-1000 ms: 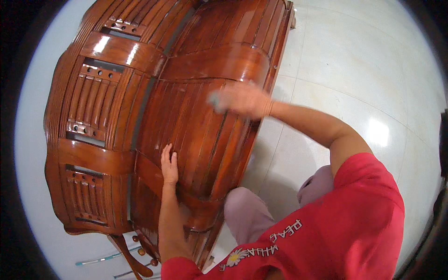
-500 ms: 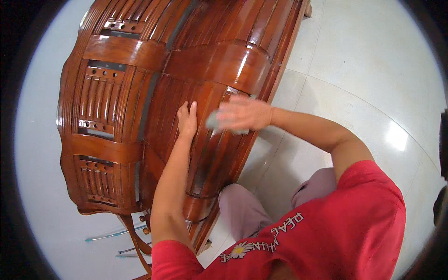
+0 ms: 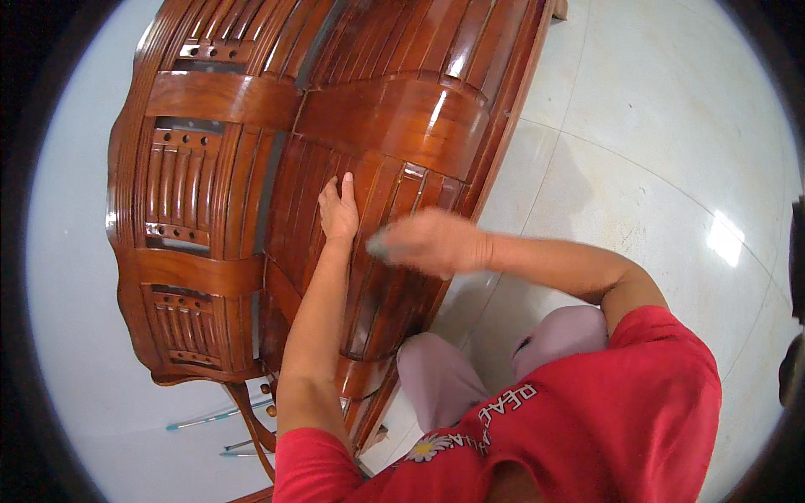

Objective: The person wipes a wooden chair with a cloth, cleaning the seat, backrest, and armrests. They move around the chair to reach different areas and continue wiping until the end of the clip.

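Observation:
A glossy reddish-brown wooden bench [image 3: 377, 117] with a slatted seat and a carved back stretches out in front of me. My left hand [image 3: 339, 211] rests on the seat slats with its fingers extended and nothing in it. To its right, my right hand [image 3: 436, 243] is over the front part of the seat, blurred by motion. A greyish-green cloth [image 3: 379, 246] is bunched under its fingers, and only a small edge shows. Whether the cloth presses on the slats is hard to make out.
Pale floor tiles [image 3: 637, 176] lie along the bench's front edge on the right. The bench back [image 3: 180, 184] stands along the left by a light wall [image 3: 71, 251]. A curved wooden armrest [image 3: 251, 419] is at the lower left, with thin bluish rods [image 3: 210, 417] beyond it.
My right hand has moved nearer to me along the seat with the cloth, and less of the cloth shows. The left hand stays at about the same spot on the slats.

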Demonstrator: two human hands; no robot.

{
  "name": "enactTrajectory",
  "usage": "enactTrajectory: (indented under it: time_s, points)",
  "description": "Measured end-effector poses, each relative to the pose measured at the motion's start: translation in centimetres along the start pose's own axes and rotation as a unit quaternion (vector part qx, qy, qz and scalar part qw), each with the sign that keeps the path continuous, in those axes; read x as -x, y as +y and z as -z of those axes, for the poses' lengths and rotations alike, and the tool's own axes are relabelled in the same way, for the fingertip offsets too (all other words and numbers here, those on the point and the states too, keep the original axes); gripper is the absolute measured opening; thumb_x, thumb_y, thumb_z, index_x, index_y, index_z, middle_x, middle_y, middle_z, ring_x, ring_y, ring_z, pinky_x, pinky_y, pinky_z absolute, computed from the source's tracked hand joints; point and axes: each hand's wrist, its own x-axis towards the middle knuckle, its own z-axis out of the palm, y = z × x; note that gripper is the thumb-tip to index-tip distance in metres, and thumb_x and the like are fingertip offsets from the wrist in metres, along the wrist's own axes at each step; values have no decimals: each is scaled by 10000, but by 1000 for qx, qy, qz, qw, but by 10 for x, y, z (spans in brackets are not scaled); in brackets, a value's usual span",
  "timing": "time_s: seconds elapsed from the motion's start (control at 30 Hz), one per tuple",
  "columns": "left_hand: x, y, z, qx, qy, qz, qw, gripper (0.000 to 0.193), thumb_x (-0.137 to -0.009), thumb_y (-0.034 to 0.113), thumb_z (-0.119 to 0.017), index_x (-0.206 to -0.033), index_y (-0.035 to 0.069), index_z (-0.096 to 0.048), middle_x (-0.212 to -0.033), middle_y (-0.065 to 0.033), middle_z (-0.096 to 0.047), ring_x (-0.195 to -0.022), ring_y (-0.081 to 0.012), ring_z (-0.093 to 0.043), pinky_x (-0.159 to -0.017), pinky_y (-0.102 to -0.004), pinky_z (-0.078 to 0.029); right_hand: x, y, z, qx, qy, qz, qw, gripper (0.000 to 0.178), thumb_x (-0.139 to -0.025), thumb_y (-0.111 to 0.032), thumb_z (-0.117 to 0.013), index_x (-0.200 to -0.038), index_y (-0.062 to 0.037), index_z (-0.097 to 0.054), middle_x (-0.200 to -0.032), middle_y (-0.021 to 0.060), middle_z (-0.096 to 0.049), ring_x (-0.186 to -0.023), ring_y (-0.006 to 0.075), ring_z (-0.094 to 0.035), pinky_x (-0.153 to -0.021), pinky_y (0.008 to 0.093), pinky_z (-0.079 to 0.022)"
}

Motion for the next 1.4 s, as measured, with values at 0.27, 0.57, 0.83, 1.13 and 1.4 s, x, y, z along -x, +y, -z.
enactTrajectory:
  time_s: [0.27, 0.57, 0.83, 1.13, 1.4]
  points:
    - [5, 12, 1, 5, -2, 22, 1000, 776, -1001, 684, -353, -1535, 124, -422, -1580, -188, -379, -1448, -387, -372, -1169, -570, -285, 17, -24, -27, 303, -91, 69, 946, 171, -784, -229, -658, -892, -103, -698, -1160, 70, -580, -1075, 233, -553, -725, 363, -473]
    - [12, 22, 5, 10, -13, 40, 999, 759, -998, 671, -364, -1551, 153, -402, -1607, -175, -337, -1497, -370, -287, -1194, -603, -216, 27, 13, 87, 316, 131, -205, 917, 247, -785, -115, -657, -1021, -112, -732, -1216, 116, -580, -1163, 337, -568, -946, 441, -524]
    - [18, 21, 9, 10, -22, 37, 999, 752, -1010, 644, -346, -1560, 131, -376, -1616, -180, -319, -1500, -400, -273, -1201, -614, -193, 8, -1, 39, 386, 112, -85, 912, 157, -768, -104, -684, -924, -92, -684, -1205, 104, -584, -1112, 334, -574, -884, 423, -539]
    - [15, 25, 9, -7, -31, 48, 998, 737, -1023, 633, -312, -1562, 134, -368, -1619, -177, -312, -1501, -409, -269, -1212, -616, -198, 19, -49, -93, 327, -171, 57, 928, 223, -780, -213, -673, -940, -59, -671, -1101, 108, -568, -1034, 282, -564, -780, 405, -534]
    - [17, 30, 12, -14, -39, 48, 998, 717, -1029, 617, -321, -1570, 148, -360, -1624, -165, -311, -1508, -374, -266, -1217, -592, -211, 13, -60, -128, 277, -192, 176, 925, 293, -805, -256, -639, -1046, -90, -650, -1187, 53, -580, -1099, 219, -530, -737, 344, -519]
